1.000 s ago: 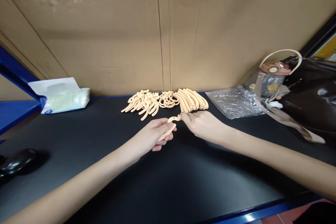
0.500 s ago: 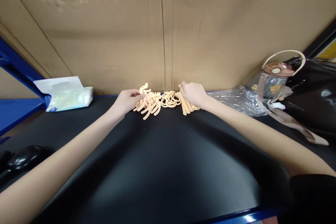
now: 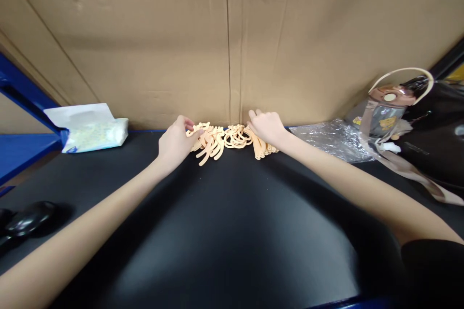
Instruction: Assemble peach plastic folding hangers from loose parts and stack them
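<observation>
A row of peach-coloured pieces lies along the back of the black table. Curved, hook-like pieces (image 3: 208,147) are at its left, rings (image 3: 237,137) in the middle and straight strips (image 3: 261,148) at its right. My left hand (image 3: 176,142) is at the left end of the curved pieces, thumb and fingers apart, the thumb touching the heap. Over the upper ends of the straight strips, my right hand (image 3: 267,128) is closed with its fingers curled. Its fingertips are turned away, so I cannot see what is in them.
A cardboard wall (image 3: 163,48) rises directly behind the pieces. At the left lies a packet of wipes (image 3: 96,134) with its flap raised, and nearer a shiny black object (image 3: 31,217). Clear plastic film (image 3: 326,140), a bottle (image 3: 380,116) with a strap and a black bag (image 3: 435,140) are at the right.
A curved piece that stood up by my left hand now lies lower in the heap. My left hand has turned and its fingers have spread. My right hand has hardly moved.
</observation>
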A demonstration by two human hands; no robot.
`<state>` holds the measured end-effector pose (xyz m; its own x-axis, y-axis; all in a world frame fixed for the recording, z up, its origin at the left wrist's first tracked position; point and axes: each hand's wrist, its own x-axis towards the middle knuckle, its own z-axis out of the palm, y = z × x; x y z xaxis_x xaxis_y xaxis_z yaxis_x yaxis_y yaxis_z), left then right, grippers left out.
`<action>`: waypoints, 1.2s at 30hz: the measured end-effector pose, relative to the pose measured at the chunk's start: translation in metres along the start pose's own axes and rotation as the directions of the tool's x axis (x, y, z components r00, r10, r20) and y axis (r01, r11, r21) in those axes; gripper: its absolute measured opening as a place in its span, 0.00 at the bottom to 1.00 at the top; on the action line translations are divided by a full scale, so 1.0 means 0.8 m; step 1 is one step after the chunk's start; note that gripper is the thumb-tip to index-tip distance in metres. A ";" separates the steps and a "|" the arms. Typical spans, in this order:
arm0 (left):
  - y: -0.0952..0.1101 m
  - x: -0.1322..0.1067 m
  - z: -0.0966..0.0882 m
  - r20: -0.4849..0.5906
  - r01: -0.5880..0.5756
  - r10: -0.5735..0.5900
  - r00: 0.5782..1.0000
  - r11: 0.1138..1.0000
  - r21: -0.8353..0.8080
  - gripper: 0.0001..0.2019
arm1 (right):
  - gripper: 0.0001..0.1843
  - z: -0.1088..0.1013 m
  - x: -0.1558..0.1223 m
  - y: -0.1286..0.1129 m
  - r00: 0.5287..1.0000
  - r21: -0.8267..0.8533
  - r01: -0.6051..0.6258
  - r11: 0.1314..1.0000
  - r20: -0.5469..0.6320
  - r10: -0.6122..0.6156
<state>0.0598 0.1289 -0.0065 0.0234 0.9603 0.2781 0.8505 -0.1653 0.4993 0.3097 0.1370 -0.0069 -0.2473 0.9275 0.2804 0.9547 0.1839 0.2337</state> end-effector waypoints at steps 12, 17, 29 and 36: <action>0.002 -0.117 0.024 0.264 -0.521 0.512 0.817 0.853 -0.042 0.12 | 0.10 -0.005 -0.090 0.005 0.941 0.023 0.331 0.943 -0.080 -0.328; -0.003 -0.121 0.033 0.313 -0.585 0.563 0.765 0.811 -0.029 0.17 | 0.13 -0.001 -0.100 0.012 0.928 0.052 0.355 0.933 -0.139 -0.345; -0.006 -0.124 0.028 0.353 -0.626 0.574 0.739 0.779 0.042 0.20 | 0.23 0.011 -0.147 -0.010 0.947 0.101 0.246 0.964 -0.237 -0.217; -0.006 -0.123 0.031 0.365 -0.635 0.578 0.730 0.771 0.048 0.21 | 0.28 0.023 -0.145 -0.011 0.954 0.107 0.250 0.962 -0.195 -0.226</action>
<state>0.0660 0.0406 -0.0566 0.7002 0.6877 0.1920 0.6667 -0.7260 0.1689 0.3330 0.0335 -0.0589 -0.4845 0.7798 0.3965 0.8745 0.4437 0.1958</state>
